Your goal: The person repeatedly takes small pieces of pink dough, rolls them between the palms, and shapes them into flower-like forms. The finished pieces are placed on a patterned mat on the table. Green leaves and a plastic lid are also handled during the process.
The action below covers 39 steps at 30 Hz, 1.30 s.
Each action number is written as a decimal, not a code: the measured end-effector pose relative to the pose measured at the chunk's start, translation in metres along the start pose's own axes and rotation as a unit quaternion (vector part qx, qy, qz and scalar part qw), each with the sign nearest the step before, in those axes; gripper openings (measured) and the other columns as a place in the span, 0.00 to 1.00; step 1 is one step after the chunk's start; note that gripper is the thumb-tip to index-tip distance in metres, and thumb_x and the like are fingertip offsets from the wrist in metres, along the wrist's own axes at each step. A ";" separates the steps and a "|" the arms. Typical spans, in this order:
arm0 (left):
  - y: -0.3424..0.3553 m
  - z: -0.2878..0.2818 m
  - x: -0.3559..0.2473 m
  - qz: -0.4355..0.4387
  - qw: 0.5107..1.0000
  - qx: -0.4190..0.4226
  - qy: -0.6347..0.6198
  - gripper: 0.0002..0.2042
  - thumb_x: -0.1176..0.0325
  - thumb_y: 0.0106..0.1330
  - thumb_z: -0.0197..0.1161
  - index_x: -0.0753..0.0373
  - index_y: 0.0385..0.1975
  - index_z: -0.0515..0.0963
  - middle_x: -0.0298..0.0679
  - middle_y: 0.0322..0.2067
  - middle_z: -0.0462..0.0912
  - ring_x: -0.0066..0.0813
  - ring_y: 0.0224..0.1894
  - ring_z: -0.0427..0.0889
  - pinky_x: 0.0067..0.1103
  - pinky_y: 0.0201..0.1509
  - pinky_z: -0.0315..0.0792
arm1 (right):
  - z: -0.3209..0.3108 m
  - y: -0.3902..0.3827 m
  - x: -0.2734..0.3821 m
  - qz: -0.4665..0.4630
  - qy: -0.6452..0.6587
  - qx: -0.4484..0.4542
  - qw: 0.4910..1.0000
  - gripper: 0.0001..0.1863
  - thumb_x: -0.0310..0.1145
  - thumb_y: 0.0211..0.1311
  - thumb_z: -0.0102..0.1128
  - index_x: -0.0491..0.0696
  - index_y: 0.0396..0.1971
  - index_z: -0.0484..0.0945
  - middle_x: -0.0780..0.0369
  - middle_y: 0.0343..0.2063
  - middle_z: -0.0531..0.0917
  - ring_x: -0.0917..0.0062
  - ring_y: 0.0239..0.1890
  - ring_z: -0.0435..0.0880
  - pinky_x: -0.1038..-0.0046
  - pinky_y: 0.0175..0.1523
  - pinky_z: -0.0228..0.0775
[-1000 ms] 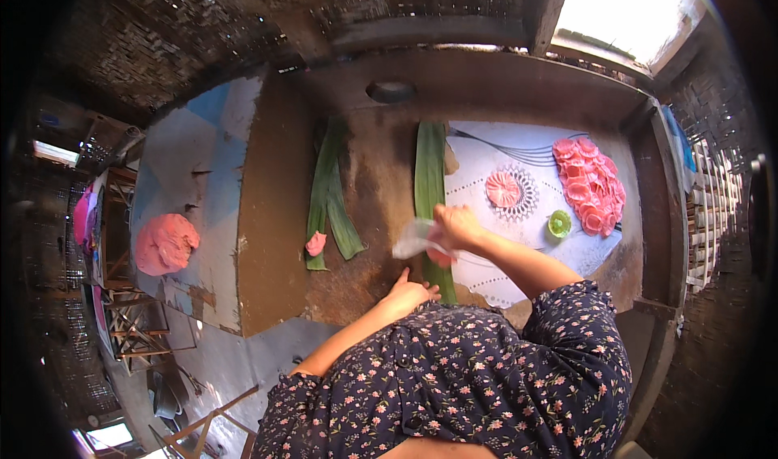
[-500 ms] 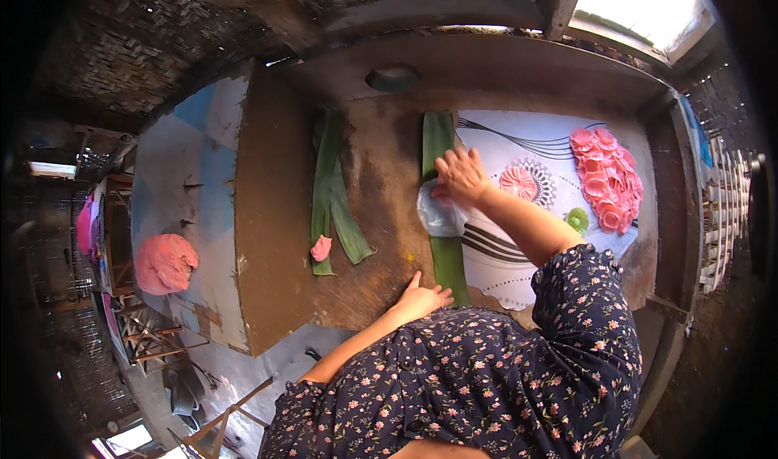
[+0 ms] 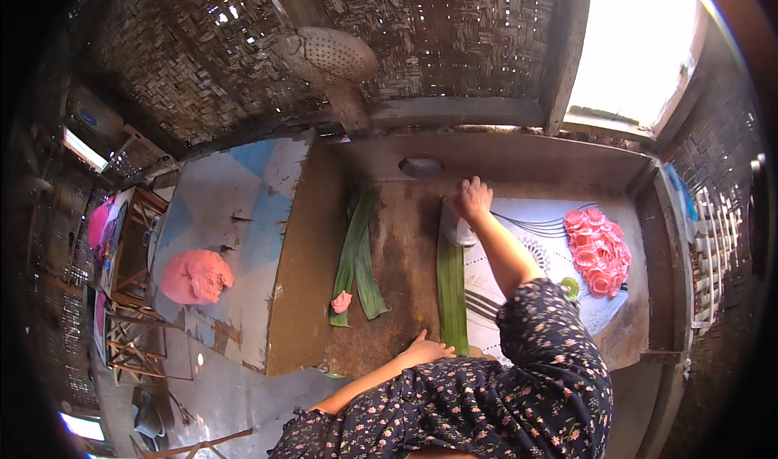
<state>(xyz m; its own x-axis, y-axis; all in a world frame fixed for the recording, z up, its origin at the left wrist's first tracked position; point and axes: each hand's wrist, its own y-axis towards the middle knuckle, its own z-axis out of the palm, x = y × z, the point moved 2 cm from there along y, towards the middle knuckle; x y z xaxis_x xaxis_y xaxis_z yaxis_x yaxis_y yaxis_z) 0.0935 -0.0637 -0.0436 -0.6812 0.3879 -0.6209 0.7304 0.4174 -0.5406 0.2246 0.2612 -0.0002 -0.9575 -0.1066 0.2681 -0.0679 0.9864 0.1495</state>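
Observation:
My right hand (image 3: 473,196) is closed at the far end of a long green leaf strip (image 3: 452,297). A piece of clear plastic (image 3: 462,232) hangs from under its fingers, over the strip and the edge of a white patterned sheet (image 3: 485,274). At the table's near edge, my left hand (image 3: 425,350) rests flat with its fingers stretched out, holding nothing. Left of it, a small pink dough lump (image 3: 341,302) lies on other leaf strips (image 3: 354,248). Thin pink rounds (image 3: 597,252) are heaped at the sheet's right. My right forearm hides part of the sheet.
A large pink dough mound (image 3: 197,277) sits on a raised blue-and-white board (image 3: 235,208) at the left. A small green thing (image 3: 570,287) lies beside my right sleeve. Raised wooden walls (image 3: 527,157) edge the table. A perforated woven piece (image 3: 331,54) hangs above.
My right hand has moved toward the leaf strip's far end, with the plastic. The pink rosette on the sheet is now hidden behind my forearm. My left hand stays at the near edge. The view has tilted up.

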 end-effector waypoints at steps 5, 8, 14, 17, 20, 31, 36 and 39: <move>0.000 -0.020 -0.013 -0.095 0.993 0.032 0.054 0.17 0.55 0.68 0.39 0.39 0.55 0.68 0.32 0.50 0.76 0.29 0.53 0.74 0.42 0.68 0.40 | -0.073 -0.057 -0.015 0.066 0.304 0.128 0.942 0.23 0.51 0.53 0.59 0.43 0.29 0.72 0.59 0.27 0.76 0.71 0.34 0.76 0.72 0.39 0.67; -0.006 -0.048 -0.030 0.014 0.950 -0.257 -0.176 0.43 0.41 0.53 0.60 0.48 0.66 0.48 0.40 0.62 0.61 0.39 0.57 0.69 0.34 0.63 0.59 | -0.106 -0.113 -0.025 0.080 0.489 0.169 0.852 0.21 0.52 0.59 0.54 0.45 0.29 0.70 0.66 0.24 0.72 0.83 0.30 0.68 0.78 0.37 0.63; 0.000 -0.080 -0.007 0.065 0.667 -0.307 -0.676 0.47 0.68 0.55 0.67 0.51 0.67 0.36 0.43 0.48 0.74 0.29 0.45 0.75 0.26 0.49 0.69 | -0.126 -0.195 -0.064 0.139 0.565 0.186 0.791 0.22 0.53 0.65 0.44 0.48 0.40 0.71 0.67 0.32 0.75 0.84 0.33 0.71 0.78 0.37 0.66; -0.020 -0.088 0.026 -0.070 0.818 -0.460 -0.337 0.44 0.71 0.52 0.68 0.56 0.66 0.45 0.40 0.31 0.82 0.29 0.36 0.81 0.28 0.46 0.72 | -0.130 -0.214 -0.087 0.158 0.598 0.199 0.760 0.27 0.57 0.64 0.41 0.47 0.45 0.71 0.64 0.36 0.77 0.82 0.34 0.76 0.76 0.39 0.71; -0.042 -0.091 0.045 -0.268 0.878 -0.385 -0.093 0.47 0.59 0.48 0.70 0.54 0.66 0.44 0.42 0.43 0.79 0.38 0.47 0.76 0.39 0.55 0.63 | -0.134 -0.226 -0.093 0.174 0.639 0.194 0.724 0.29 0.58 0.64 0.39 0.46 0.45 0.70 0.63 0.34 0.77 0.81 0.33 0.77 0.76 0.39 0.72; -0.056 -0.137 -0.074 -0.053 0.908 -0.406 -0.093 0.51 0.61 0.47 0.69 0.55 0.67 0.38 0.45 0.36 0.80 0.37 0.40 0.79 0.24 0.45 0.70 | -0.173 -0.253 0.057 -0.169 0.204 0.192 0.945 0.21 0.52 0.59 0.49 0.53 0.43 0.77 0.58 0.53 0.67 0.64 0.56 0.65 0.67 0.55 0.62; -0.076 -0.141 -0.054 -0.013 0.797 -0.440 -0.414 0.31 0.66 0.53 0.64 0.67 0.58 0.63 0.40 0.30 0.81 0.16 0.30 0.78 0.17 0.35 0.74 | -0.197 -0.263 0.081 -0.232 0.106 -0.135 0.957 0.20 0.46 0.52 0.59 0.56 0.45 0.79 0.60 0.62 0.57 0.60 0.61 0.58 0.60 0.61 0.51; -0.089 -0.144 -0.041 0.085 0.681 -0.442 -0.578 0.16 0.68 0.60 0.62 0.65 0.46 0.72 0.35 0.35 0.80 0.20 0.36 0.78 0.17 0.40 0.74 | -0.196 -0.264 0.063 -0.182 0.236 -0.195 0.935 0.09 0.34 0.47 0.65 0.49 0.30 0.82 0.62 0.43 0.77 0.65 0.48 0.72 0.65 0.52 0.63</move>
<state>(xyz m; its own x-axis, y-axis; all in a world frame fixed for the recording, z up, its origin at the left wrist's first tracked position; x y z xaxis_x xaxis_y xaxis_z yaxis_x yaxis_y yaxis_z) 0.0489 0.0019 0.1117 0.2764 -0.2000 -0.9400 0.1303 0.9769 -0.1695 0.2377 -0.0300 0.1642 -0.6550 -0.5592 0.5082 -0.1693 0.7640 0.6226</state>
